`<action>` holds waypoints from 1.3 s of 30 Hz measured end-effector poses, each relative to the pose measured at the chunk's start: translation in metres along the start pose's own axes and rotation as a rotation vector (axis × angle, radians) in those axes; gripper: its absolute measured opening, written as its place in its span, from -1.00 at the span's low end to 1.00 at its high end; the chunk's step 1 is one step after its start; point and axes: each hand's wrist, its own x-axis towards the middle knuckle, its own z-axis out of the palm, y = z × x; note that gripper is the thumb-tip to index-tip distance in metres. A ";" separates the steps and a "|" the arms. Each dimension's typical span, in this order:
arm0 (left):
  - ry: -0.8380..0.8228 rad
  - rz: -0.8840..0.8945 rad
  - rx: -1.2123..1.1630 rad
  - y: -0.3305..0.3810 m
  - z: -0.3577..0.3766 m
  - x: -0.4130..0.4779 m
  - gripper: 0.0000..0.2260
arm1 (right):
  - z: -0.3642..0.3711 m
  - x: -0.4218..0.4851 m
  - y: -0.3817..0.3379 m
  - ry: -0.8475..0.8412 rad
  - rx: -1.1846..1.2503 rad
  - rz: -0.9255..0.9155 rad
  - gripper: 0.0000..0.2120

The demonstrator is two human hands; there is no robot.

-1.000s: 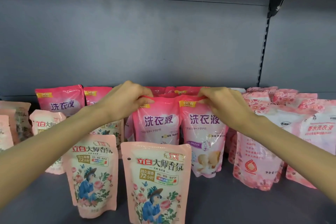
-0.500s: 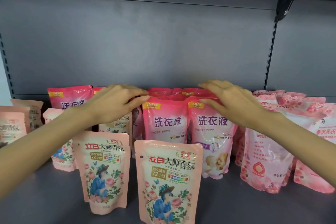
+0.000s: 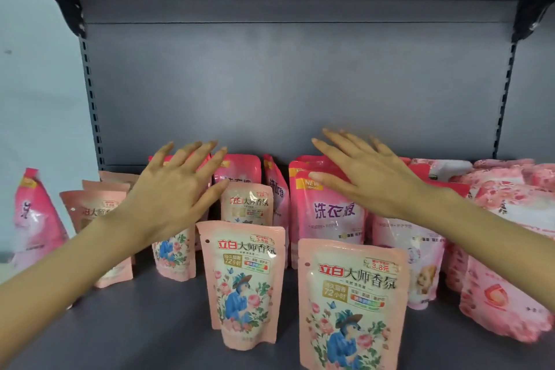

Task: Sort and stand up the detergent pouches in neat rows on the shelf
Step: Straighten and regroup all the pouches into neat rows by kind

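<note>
Head view: looking along the shelf (image 3: 126, 327) at the rows.
Left hand (image 3: 168, 189): up in front of the back row, fingers (image 3: 180, 168) straight and fanned apart, holding nothing. It reads as a let-go, testing whether the row stands by itself.
Right hand (image 3: 369, 180): same story, fingers splayed and empty, hovering over the top edge of the pink pouches (image 3: 330, 213). Can't tell if the thumb brushes the seam.
Pink pouches: upright mid-shelf, side by side, faces forward, one half hidden behind the right forearm.
Floral pouches (image 3: 351, 303): two stand out front near the shelf edge, more behind them towards the left. Like seems to be grouped with like, labels showing.
Rose pouches (image 3: 504, 249): bunched at the right and slumping, probably still to be tidied.
Change: a second ago both hands pinched the pink pouches' top seams. Half a second ago the fingers lay over those tops. Now they're lifted off and spread, and the pouches stay standing.
</note>
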 end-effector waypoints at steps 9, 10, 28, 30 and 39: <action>-0.030 -0.078 -0.010 -0.022 0.014 -0.018 -0.46 | -0.001 0.025 -0.021 0.036 -0.004 -0.054 -0.21; -0.042 -0.088 -0.009 -0.026 0.016 -0.018 -0.45 | 0.001 0.029 -0.021 0.028 -0.010 -0.058 -0.21; -0.044 -0.172 0.029 -0.099 0.042 0.031 -0.22 | 0.016 0.115 -0.038 -0.094 0.122 -0.182 -0.24; -0.044 -0.139 0.058 -0.110 0.048 0.042 -0.22 | 0.016 0.130 -0.046 -0.126 0.210 -0.166 -0.19; -0.294 0.086 0.184 -0.145 0.087 0.088 -0.38 | 0.041 0.183 -0.073 -0.171 0.088 -0.169 -0.28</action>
